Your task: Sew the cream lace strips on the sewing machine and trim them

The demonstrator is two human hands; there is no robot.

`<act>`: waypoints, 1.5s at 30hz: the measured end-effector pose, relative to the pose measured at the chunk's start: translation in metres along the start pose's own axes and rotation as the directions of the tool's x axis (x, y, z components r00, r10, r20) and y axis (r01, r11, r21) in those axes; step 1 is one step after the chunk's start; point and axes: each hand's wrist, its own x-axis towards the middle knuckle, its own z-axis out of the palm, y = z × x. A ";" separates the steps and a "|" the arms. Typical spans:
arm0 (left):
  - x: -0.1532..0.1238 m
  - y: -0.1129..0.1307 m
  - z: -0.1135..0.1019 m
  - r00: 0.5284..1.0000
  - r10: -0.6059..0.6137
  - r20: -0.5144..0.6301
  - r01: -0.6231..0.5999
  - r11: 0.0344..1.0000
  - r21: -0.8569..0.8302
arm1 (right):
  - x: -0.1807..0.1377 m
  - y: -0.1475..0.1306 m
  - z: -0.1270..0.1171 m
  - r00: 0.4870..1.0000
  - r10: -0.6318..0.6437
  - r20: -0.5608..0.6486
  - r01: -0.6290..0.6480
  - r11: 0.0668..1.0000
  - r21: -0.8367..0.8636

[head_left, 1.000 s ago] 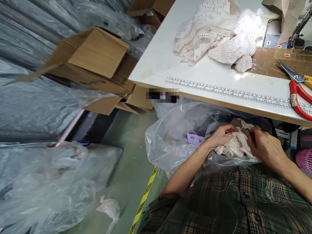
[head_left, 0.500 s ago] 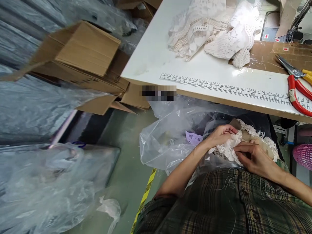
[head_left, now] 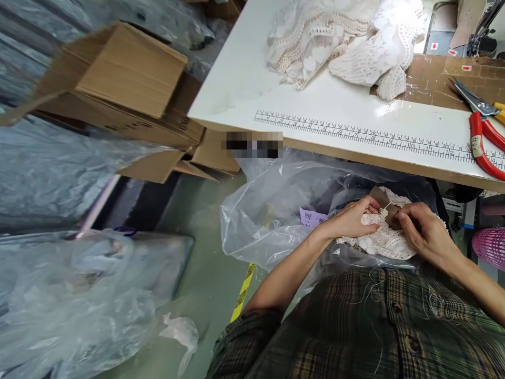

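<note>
Below the table edge, on my lap, lies a small white lace piece (head_left: 381, 243) with a brown card tag (head_left: 384, 202) on it. My left hand (head_left: 353, 220) is closed on the lace's left edge, fingertips by the tag. My right hand (head_left: 424, 234) pinches the tag and lace from the right. A clear plastic bag (head_left: 276, 210) lies under and left of the lace, with a purple label (head_left: 311, 216) showing beside my left wrist.
A white table (head_left: 252, 79) with a printed ruler (head_left: 355, 136) holds a heap of lace garments (head_left: 339, 42), brown cardboard (head_left: 437, 79) and red-handled scissors (head_left: 483, 147). Cardboard boxes (head_left: 118, 89) and plastic-wrapped bundles (head_left: 59, 295) stand at left. A pink basket (head_left: 489, 247) sits at right.
My right hand has risen from the lace's lower edge to the brown tag, meeting my left fingertips. The lace has been bunched closer together; the view drifted slightly.
</note>
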 end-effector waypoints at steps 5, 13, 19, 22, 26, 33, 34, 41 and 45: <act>0.001 -0.002 -0.005 1.000 -0.021 -0.004 0.020 0.958 -0.287 | 0.011 0.003 -0.004 0.991 0.036 0.131 -0.029 0.998 -0.053; -0.007 -0.011 0.002 0.995 -0.096 -0.025 0.066 0.827 -0.558 | 0.001 -0.007 0.009 0.952 -0.305 0.007 0.295 0.915 -0.275; -0.005 0.002 -0.006 0.987 -0.159 -0.027 0.142 0.936 -0.321 | -0.015 0.003 0.025 0.973 -0.228 -0.030 0.220 0.960 -0.174; -0.008 0.019 -0.011 0.989 -0.149 -0.004 0.147 0.979 -0.140 | -0.020 -0.002 0.025 0.975 -0.223 -0.003 0.219 0.960 -0.171; -0.011 0.029 -0.010 0.994 -0.112 -0.015 0.113 0.992 0.058 | -0.022 -0.008 0.020 0.962 -0.265 0.059 0.271 0.946 -0.177; -0.013 0.010 -0.009 0.999 0.013 0.038 -0.008 0.990 -0.141 | -0.017 -0.009 0.008 0.997 -0.051 -0.050 0.046 0.993 -0.109; -0.013 0.008 -0.008 1.000 0.014 0.028 -0.009 0.986 -0.164 | -0.014 -0.009 0.007 0.999 -0.007 -0.043 0.003 0.995 -0.097; -0.010 -0.001 0.006 0.997 -0.012 -0.072 -0.006 0.970 -0.244 | 0.012 -0.004 0.007 0.986 0.159 0.044 -0.150 0.975 -0.167; -0.020 0.006 0.008 0.987 0.049 -0.150 -0.093 0.950 -0.297 | 0.015 -0.014 -0.006 0.973 0.166 0.164 -0.143 0.980 -0.142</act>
